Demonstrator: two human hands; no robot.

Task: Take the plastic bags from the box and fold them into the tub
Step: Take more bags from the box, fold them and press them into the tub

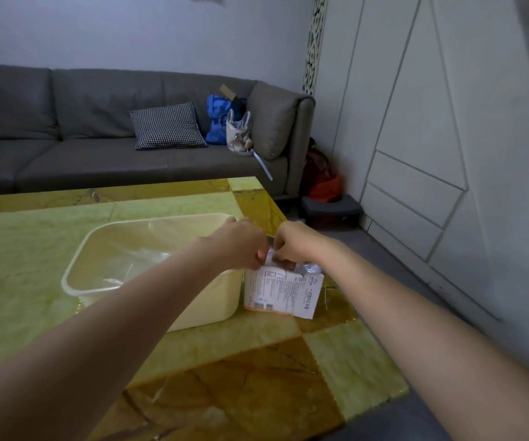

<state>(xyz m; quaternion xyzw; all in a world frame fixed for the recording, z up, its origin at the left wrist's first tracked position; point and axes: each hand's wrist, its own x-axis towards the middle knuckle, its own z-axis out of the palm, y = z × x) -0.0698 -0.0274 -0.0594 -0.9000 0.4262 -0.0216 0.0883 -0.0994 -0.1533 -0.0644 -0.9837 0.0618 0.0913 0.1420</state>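
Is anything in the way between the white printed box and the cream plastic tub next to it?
Nothing visible. The white printed box stands right beside the open-topped cream plastic tub, and both hands, left hand and right hand, are already at the box's top.

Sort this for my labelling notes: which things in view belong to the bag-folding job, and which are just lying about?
Job: box, clear plastic bags, tub, left hand, right hand.
Lying about: checked cushion, blue bag, white bag, red bag.
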